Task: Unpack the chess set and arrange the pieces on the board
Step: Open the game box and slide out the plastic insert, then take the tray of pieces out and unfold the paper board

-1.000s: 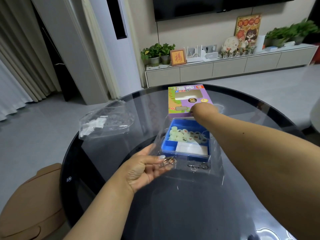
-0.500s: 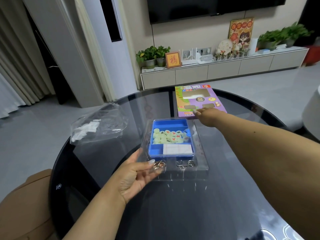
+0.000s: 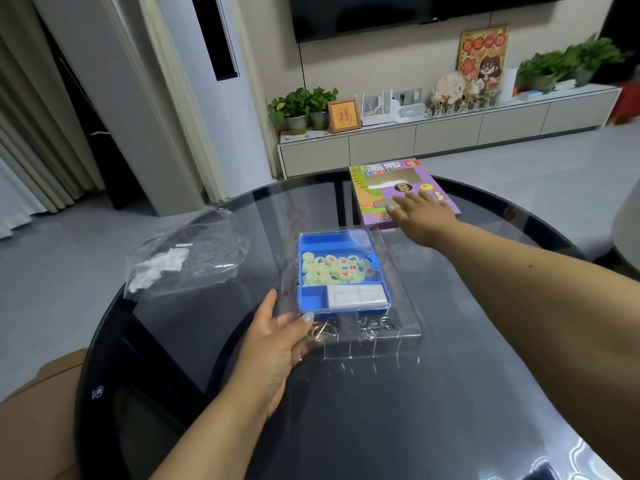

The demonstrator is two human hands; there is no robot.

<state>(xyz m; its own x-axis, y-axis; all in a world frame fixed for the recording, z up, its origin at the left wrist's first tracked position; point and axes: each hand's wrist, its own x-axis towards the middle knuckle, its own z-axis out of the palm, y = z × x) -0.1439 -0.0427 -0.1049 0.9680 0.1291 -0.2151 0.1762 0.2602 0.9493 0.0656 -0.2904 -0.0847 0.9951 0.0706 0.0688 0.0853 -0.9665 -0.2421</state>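
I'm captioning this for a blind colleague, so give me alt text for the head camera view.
A person's left hand grips the near-left corner of a clear plastic packaging tray on a round dark glass table, while the right hand rests flat on a purple cardboard game box. The tray holds a blue plastic case of pale round chess pieces.

Single head-worn wide-angle view, looking forward and down, close over the round glass desk (image 3: 450, 393); living-room wall beyond.

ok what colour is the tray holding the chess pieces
Blue tray, seen in the head view; the pieces are pale cream.
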